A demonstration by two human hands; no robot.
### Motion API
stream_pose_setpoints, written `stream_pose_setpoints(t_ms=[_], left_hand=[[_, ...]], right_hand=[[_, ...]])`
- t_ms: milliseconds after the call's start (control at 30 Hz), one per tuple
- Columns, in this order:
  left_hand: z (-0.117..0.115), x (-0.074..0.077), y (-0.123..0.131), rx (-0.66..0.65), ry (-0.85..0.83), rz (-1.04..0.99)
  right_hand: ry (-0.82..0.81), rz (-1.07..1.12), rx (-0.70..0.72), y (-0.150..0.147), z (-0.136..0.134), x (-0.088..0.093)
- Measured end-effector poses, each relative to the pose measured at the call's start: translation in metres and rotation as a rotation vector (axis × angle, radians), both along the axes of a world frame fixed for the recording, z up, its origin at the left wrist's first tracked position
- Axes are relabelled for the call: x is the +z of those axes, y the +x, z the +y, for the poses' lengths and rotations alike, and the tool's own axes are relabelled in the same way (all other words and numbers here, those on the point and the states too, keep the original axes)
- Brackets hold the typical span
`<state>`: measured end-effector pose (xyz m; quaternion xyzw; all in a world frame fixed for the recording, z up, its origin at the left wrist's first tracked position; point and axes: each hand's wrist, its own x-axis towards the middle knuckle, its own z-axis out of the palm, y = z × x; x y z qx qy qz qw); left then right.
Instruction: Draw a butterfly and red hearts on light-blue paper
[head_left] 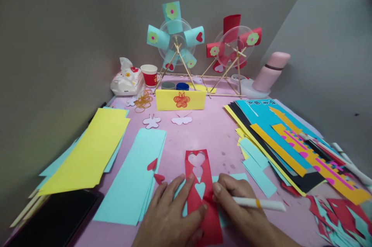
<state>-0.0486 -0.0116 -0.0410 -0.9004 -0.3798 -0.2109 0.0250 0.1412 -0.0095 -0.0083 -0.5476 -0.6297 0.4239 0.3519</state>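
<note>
A red paper strip (211, 216) with heart-shaped holes lies in front of me, over light blue paper (232, 179). My left hand (171, 214) rests flat on its left side, fingers spread, holding it down. In my right hand (240, 200) is a slim white pen-like tool (273, 204) with a yellow band. Its tip is hidden by my fingers at the strip's right edge, so I cannot tell whether it is a pen or a knife. Two small red paper hearts (159, 178) lie just beyond my left fingertips, beside a stack of light blue strips (130, 185).
Yellow sheets (87, 150) and a black phone (55, 216) lie left. Coloured card (255, 111), pens (343, 158) and paper scraps (334, 220) are on the right. Behind stand a blue paper wheel (176, 41), a red one (232, 45), a paper cup (149, 75) and a pink bottle (271, 70).
</note>
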Motion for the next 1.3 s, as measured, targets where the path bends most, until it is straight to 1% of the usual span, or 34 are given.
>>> stream_pose_setpoints(t_ms=[33, 100, 167, 300, 500, 667, 833, 1033, 1300], left_hand=[[0.0, -0.001, 0.0, 0.0, 0.023, -0.012], [-0.001, 0.001, 0.0, -0.002, -0.025, 0.023], [-0.002, 0.005, 0.0, 0.0, -0.074, 0.059], [-0.003, 0.012, 0.001, 0.012, -0.08, 0.083], [-0.002, 0.01, 0.001, 0.017, -0.063, 0.081], [-0.001, 0.013, 0.001, 0.003, -0.086, 0.099], [-0.001, 0.012, 0.001, 0.011, -0.059, 0.083], [-0.002, 0.01, 0.001, 0.017, -0.074, 0.076], [0.0, 0.014, 0.001, 0.005, -0.093, 0.11]], right_hand=[[-0.007, 0.009, -0.035, 0.0, 0.0, 0.0], [-0.022, 0.011, -0.068, 0.001, 0.0, 0.0], [-0.027, 0.0, -0.057, 0.0, 0.001, 0.0], [-0.016, -0.017, -0.042, -0.001, 0.003, -0.001], [-0.011, -0.037, -0.02, -0.003, 0.003, 0.001], [-0.007, -0.029, -0.011, -0.005, 0.004, 0.004], [-0.009, -0.045, 0.003, -0.006, 0.005, 0.003], [-0.002, -0.049, 0.002, -0.006, 0.006, 0.002], [0.003, -0.057, -0.007, -0.005, 0.006, 0.002]])
